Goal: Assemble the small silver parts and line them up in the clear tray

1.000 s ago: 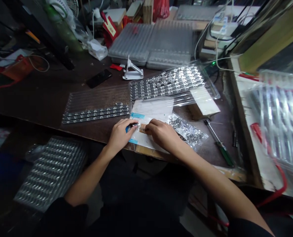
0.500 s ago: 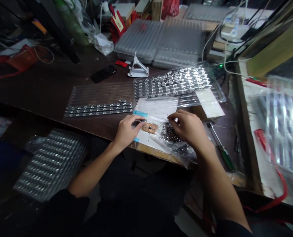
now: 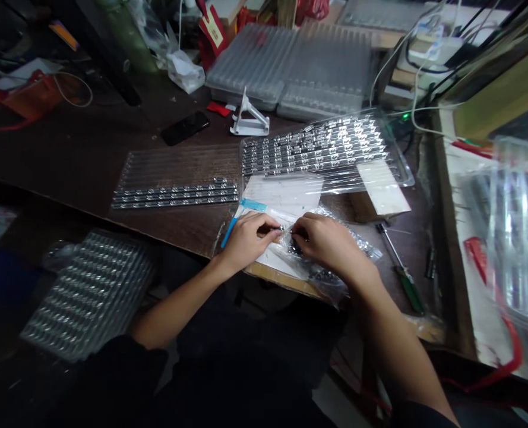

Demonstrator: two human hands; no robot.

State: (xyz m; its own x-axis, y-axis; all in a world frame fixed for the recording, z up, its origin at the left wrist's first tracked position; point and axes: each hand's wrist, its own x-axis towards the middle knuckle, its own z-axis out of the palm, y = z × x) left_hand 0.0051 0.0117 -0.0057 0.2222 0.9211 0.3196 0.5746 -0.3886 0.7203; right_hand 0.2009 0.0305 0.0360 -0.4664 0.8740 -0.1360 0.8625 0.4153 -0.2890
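While the left hand [image 3: 248,241] pinches a small metallic part [image 3: 282,229], the right hand [image 3: 323,238] has its fingertips bunched just beside it, any held item indiscernible; left of the grip, the plastic tray [image 3: 174,161] shows three filled rows, the fourth apparently only begun

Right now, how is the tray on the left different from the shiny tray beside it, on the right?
The left tray has parts in only a few rows; the right tray has most rows filled. The left tray is bare along its far side, while the right tray is bare along its near side. Both are clear, with long grooves.
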